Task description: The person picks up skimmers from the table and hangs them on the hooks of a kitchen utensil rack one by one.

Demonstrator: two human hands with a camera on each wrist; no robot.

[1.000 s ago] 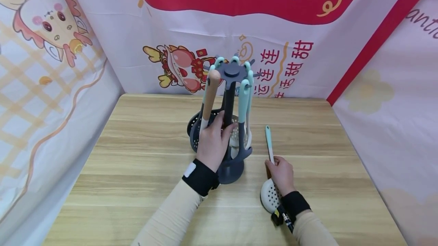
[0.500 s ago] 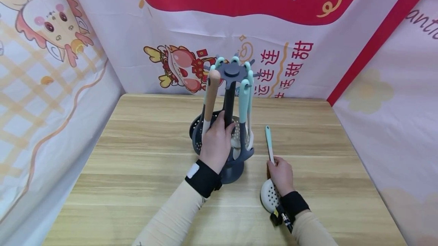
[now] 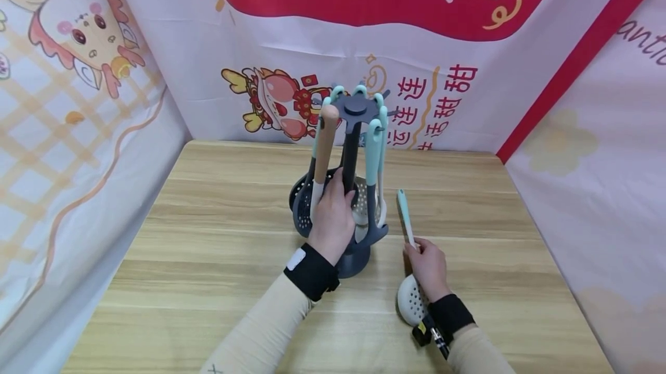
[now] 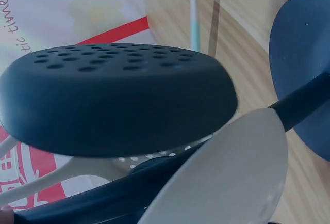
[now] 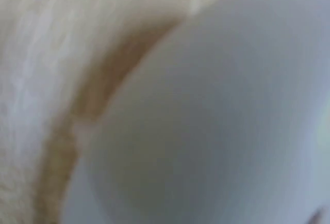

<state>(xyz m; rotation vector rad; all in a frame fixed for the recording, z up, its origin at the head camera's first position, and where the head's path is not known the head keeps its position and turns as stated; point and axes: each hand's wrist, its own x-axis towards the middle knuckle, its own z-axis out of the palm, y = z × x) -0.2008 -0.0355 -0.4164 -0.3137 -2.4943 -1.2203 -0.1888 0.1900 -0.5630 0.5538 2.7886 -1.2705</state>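
A dark utensil rack stands on the table with several kitchen tools hanging from its top. My left hand grips its dark post at mid-height. Beside that hand hang a wooden-handled utensil and a mint-handled one. To the right, my right hand holds a white skimmer by its handle, low over the table. The skimmer's mint handle end points away from me and its perforated bowl lies under the wrist. In the right wrist view the bowl looms large and blurred.
A wooden tabletop lies under everything. Printed cloth hangs behind it and along both sides. In the left wrist view, a dark perforated utensil and a white one are close to the camera.
The skimmer's handle end has swung slightly left. My left hand has shifted a little right over the second while staying on the rack's post, and the hanging utensils have turned slightly.
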